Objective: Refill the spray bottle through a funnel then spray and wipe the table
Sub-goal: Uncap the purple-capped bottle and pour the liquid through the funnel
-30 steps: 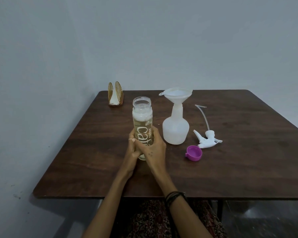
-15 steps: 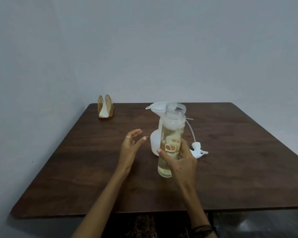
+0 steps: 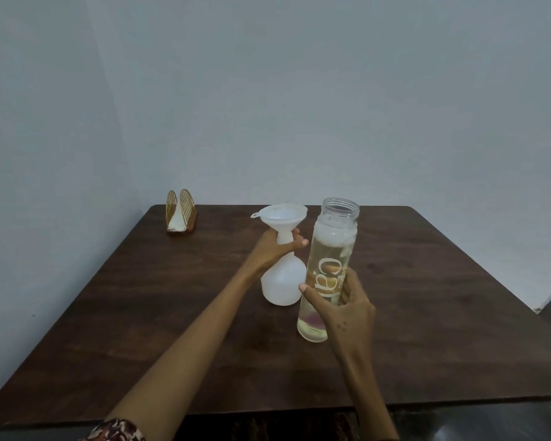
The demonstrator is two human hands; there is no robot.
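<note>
Head view, the only one. Right hand (image 3: pixel 347 308) wrapped round the lower half of the clear bottle (image 3: pixel 328 272), thumb across the printed lettering; held upright and, it seemed, lifted off the table (image 3: pixel 140 313), uncapped, pale liquid filling it nearly to the shoulder. Left hand (image 3: pixel 275 248) curled round the neck of the white spray bottle (image 3: pixel 282 281), just under the funnel (image 3: pixel 283 218) seated in its mouth — thumb and fingers closed on the neck, steadying it. Spray bottle standing near the table's middle, a little toward the far edge, just left of the clear bottle and apparently not touching it. Napkin holder (image 3: pixel 181 215) at the far left corner, well apart. Sprayer head and cap hidden behind the clear bottle or out of sight; could not tell which.

Judged as the moment before pouring. Likely troubles: a full, wide-mouthed bottle tipped too fast, sending liquid over the funnel's rim onto the wood; the funnel rocking loose in the narrow neck under the stream; a one-handed hold low on a heavy bottle slipping as it tilted — or the light spray bottle tipping if the left hand eased off.
</note>
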